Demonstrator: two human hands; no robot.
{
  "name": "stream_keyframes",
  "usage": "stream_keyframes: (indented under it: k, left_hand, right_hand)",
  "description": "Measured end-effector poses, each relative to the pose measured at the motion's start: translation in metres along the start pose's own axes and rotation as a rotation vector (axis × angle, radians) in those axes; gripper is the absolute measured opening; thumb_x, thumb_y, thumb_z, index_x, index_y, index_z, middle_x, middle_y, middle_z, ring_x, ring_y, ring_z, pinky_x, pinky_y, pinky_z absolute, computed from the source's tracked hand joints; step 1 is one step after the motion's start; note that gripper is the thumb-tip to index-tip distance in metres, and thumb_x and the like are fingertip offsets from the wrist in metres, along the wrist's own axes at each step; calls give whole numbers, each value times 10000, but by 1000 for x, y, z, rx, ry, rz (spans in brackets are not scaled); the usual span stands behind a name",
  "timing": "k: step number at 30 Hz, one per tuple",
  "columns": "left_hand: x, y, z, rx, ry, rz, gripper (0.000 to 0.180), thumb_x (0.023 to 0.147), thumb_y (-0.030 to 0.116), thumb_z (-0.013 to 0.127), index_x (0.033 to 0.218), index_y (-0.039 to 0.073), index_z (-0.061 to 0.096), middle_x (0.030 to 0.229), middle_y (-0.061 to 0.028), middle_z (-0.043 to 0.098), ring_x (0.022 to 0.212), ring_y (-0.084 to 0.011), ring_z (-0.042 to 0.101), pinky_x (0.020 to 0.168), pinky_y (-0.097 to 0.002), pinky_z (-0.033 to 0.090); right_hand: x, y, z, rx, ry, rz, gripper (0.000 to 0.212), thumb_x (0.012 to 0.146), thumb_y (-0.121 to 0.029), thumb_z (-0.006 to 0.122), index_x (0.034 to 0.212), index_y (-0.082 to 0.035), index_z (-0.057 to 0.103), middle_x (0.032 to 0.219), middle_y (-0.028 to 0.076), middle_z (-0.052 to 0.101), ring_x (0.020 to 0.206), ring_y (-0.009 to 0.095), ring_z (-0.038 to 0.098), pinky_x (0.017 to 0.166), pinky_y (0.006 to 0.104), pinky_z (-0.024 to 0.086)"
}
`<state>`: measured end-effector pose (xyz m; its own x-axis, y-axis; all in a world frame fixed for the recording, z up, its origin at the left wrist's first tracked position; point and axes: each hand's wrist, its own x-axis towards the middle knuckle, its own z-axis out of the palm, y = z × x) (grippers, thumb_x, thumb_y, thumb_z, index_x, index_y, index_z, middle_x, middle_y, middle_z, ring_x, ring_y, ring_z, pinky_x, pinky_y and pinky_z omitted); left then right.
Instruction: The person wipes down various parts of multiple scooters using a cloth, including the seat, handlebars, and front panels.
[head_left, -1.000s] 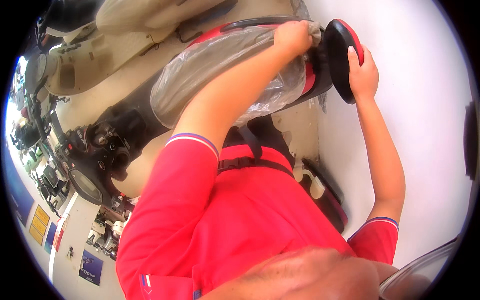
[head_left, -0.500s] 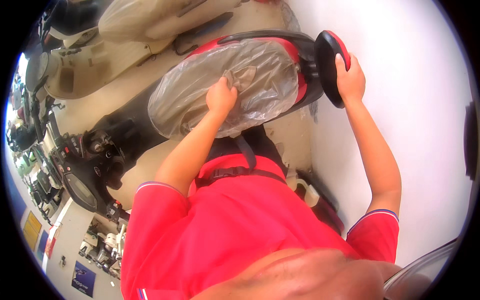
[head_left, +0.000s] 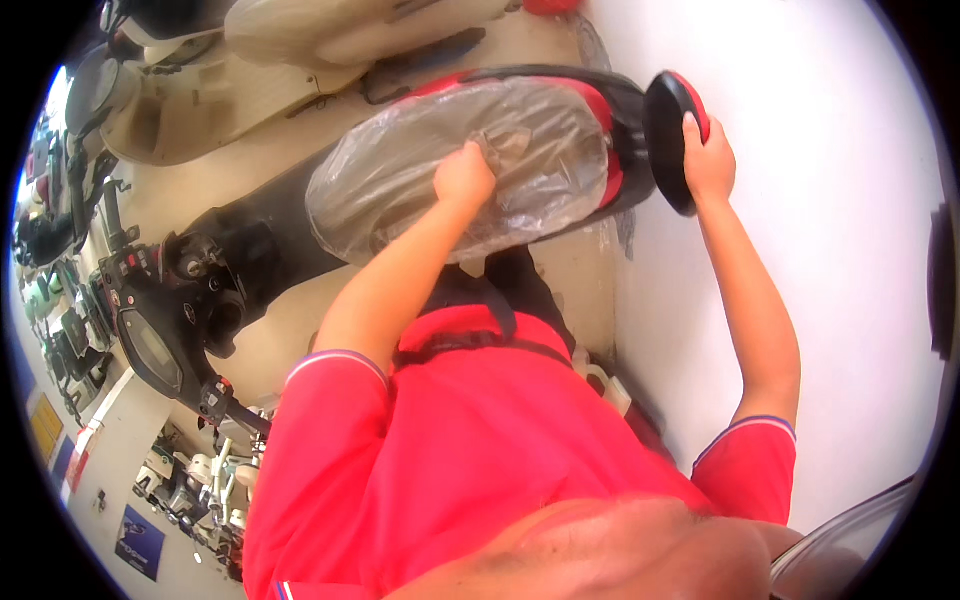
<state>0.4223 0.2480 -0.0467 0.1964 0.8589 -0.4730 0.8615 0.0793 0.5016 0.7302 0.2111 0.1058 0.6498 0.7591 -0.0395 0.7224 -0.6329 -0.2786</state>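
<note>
While my left hand [head_left: 465,178] is curled almost into a fist on top of the scooter seat [head_left: 545,192], it has hold of a grey-brown cloth [head_left: 510,147], bunched up past my knuckles near the middle of the seat. I cannot see my fingertips on that side, so I cannot tell how tight I squeeze. The seat lies across in front of me, and a clear plastic cover [head_left: 395,165] sits over it, full of creases. My right hand [head_left: 710,162] is bent part way round the red and black backrest [head_left: 664,145], just past the right end of the seat, with my thumb by the black pad and my other fingers mostly hidden behind. I think rubbing works best with the cloth spread flat, because a lump only touches a small spot. I should push softly and go along the creases, since a hard push could drag the plastic off the seat or rip it. Small strokes seem best, going from the middle of the seat out to its edges. My hold on the backrest should be firm but not pulling, so nothing rocks. The dash screen [head_left: 152,350] is well to the left of the seat, so it should not get in my way.
</note>
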Motion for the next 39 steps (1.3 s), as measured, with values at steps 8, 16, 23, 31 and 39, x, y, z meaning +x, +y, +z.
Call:
stream_keyframes:
  k: [8,16,23,31,39]
  left_hand:
    - [7,2,4,158,9,-30,199,831,188,496,929,44,592,939,-210,674,911,-406,636,795,-508,493]
    - [8,3,-2,311,52,-49,284,821,209,510,1026,36,604,988,-206,672,962,-402,627,831,-487,490]
    - [-59,91,-51,-447,343,132,144,786,164,654,818,24,647,665,-58,641,577,-131,587,578,-288,465]
    - [-134,251,-19,-271,-27,643,193,666,65,685,853,40,644,654,-111,569,549,-253,559,529,-334,447]
    - [-78,284,-24,-142,376,825,157,775,72,598,905,31,675,811,-101,652,748,-292,614,680,-385,487]
  right_hand:
    - [3,7,11,113,214,-142,501,871,-506,527,1077,-57,610,1048,180,656,976,390,602,825,465,468]
    - [-2,4,8,658,238,12,345,942,-329,512,1048,-22,628,1014,205,657,957,330,636,810,387,494]
    - [-44,23,8,1562,278,225,288,937,-216,562,1137,-12,601,947,39,642,857,147,602,750,282,480]
    - [-134,72,-21,1694,-231,-66,419,926,-245,636,1244,7,531,1071,12,525,950,89,511,801,243,437]
    - [-105,130,-1,1472,-262,292,285,896,-140,647,1131,19,611,960,19,638,860,97,579,765,260,482]
